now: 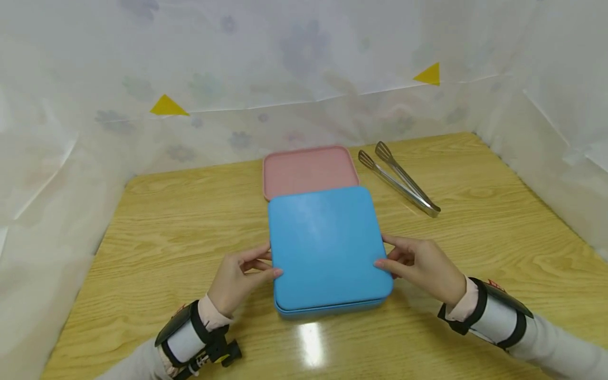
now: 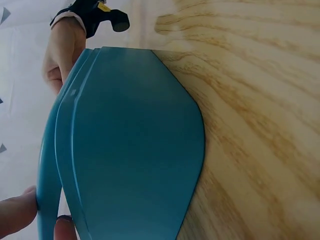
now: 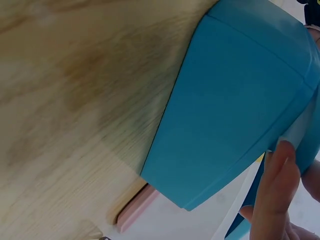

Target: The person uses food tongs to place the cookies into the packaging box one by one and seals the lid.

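Note:
A square blue lid (image 1: pixel 328 243) covers a blue box (image 1: pixel 332 310) on the table. It is tilted: at the near edge it sits close on the box, while a gap opens below it toward the fingers in both wrist views. My left hand (image 1: pixel 239 277) pinches the lid's left edge, thumb on top and fingers beneath. On the opposite edge, my right hand (image 1: pixel 425 266) grips it the same way, its fingers (image 3: pixel 280 180) reaching in under the rim. The inside of the box is hidden.
Behind the box lies a pink tray (image 1: pixel 309 171), partly covered by the lid in the head view. Metal tongs (image 1: pixel 408 184) rest to its right with their arms spread. White patterned sheeting (image 1: pixel 304 63) with yellow triangles encloses the wooden table (image 1: pixel 190 221) at the back and sides.

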Available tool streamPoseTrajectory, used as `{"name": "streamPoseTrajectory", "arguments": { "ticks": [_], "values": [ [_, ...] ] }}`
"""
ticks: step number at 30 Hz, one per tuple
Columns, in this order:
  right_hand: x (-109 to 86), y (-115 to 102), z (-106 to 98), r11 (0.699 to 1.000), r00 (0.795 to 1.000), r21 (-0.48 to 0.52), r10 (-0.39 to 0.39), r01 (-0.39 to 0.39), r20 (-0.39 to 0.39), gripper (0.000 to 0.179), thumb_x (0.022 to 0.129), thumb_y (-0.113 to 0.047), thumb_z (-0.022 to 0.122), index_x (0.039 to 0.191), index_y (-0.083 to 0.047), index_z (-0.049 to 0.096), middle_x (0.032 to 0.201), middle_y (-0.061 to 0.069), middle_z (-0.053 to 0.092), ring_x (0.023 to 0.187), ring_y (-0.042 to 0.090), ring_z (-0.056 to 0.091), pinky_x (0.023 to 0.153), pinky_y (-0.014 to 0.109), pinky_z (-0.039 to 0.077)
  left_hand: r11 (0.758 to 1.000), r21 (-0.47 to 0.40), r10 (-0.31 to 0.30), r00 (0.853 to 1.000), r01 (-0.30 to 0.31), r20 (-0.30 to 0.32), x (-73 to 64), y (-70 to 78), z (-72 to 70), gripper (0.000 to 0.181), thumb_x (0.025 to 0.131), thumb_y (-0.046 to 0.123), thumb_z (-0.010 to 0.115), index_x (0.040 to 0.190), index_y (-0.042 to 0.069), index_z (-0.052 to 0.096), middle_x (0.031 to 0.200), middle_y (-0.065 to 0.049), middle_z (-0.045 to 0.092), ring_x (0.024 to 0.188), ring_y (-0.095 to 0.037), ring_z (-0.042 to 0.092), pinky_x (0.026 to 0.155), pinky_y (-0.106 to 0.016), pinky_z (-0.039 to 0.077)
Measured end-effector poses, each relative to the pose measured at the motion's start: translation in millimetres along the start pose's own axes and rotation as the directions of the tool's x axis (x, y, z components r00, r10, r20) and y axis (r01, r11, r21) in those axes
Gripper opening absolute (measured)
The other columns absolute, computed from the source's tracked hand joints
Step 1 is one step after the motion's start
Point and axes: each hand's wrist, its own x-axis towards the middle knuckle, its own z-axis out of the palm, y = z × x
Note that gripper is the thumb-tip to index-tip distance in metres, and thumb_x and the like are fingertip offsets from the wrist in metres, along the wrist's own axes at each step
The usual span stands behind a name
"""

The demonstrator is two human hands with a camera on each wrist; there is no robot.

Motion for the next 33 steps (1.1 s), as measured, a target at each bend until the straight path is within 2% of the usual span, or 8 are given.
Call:
{"name": "streamPoseTrajectory", "arguments": {
  "ticks": [9, 13, 16, 23, 33],
  "values": [
    [-0.2, -1, -1, 0.999, 0.999, -0.006, -0.033, 0.034, 0.023, 0.048, 0.085, -0.009, 0.073, 0.123, 0.016, 0.058, 0.070, -0.007, 0.068, 0.056, 0.006, 0.063, 0.048, 0.022, 0.048, 1.000, 0.021, -0.016, 1.000, 0.016, 0.007, -2.0, 2.5, -3.8, 0.054, 0.080, 0.002, 0.076, 0.130, -0.007, 0.057, 0.106, -0.022, 0.068, 0.080, -0.015, 0.070, 0.071, -0.025, 0.056],
    [-1.0, 0, -1, 0.999, 0.998, 0.003, -0.046, 0.046, 0.037, 0.048, 0.085, -0.008, 0.073, 0.121, 0.018, 0.057, 0.069, -0.008, 0.068, 0.055, 0.006, 0.062, 0.048, 0.022, 0.049, 1.000, 0.011, 0.002, 1.000, -0.003, 0.019, -2.5, 2.5, -4.8, 0.053, 0.080, 0.003, 0.077, 0.129, -0.005, 0.059, 0.107, -0.022, 0.068, 0.080, -0.016, 0.070, 0.071, -0.025, 0.057],
    [-1.5, 1, 0, 1.000, 0.998, 0.012, -0.028, 0.027, 0.055, 0.048, 0.085, -0.008, 0.073, 0.121, 0.019, 0.056, 0.068, -0.008, 0.067, 0.055, 0.006, 0.062, 0.049, 0.023, 0.051, 1.000, 0.002, 0.000, 0.999, 0.000, 0.032, -2.7, 0.1, -4.0, 0.053, 0.080, 0.003, 0.076, 0.130, -0.004, 0.058, 0.107, -0.022, 0.067, 0.080, -0.016, 0.070, 0.073, -0.025, 0.056],
    [-1.0, 2, 1, 0.998, 0.992, 0.005, 0.055, -0.056, 0.115, 0.053, 0.088, -0.015, 0.071, 0.125, 0.018, 0.053, 0.069, -0.008, 0.066, 0.057, 0.008, 0.063, 0.052, 0.023, 0.054, 0.999, 0.020, -0.050, 0.998, 0.049, 0.038, -2.8, -4.1, -3.8, 0.054, 0.081, 0.006, 0.076, 0.131, -0.003, 0.058, 0.106, -0.019, 0.065, 0.081, -0.017, 0.069, 0.075, -0.026, 0.055],
    [3.4, 4, 2, 0.998, 0.988, -0.013, 0.062, -0.060, 0.139, 0.051, 0.089, -0.016, 0.070, 0.124, 0.017, 0.055, 0.069, -0.008, 0.066, 0.057, 0.007, 0.062, 0.052, 0.023, 0.053, 0.999, 0.017, -0.039, 0.997, 0.038, 0.066, -0.8, -9.3, -6.0, 0.053, 0.080, 0.001, 0.076, 0.128, -0.009, 0.057, 0.102, -0.021, 0.064, 0.079, -0.014, 0.070, 0.072, -0.024, 0.055]
  ]
}}
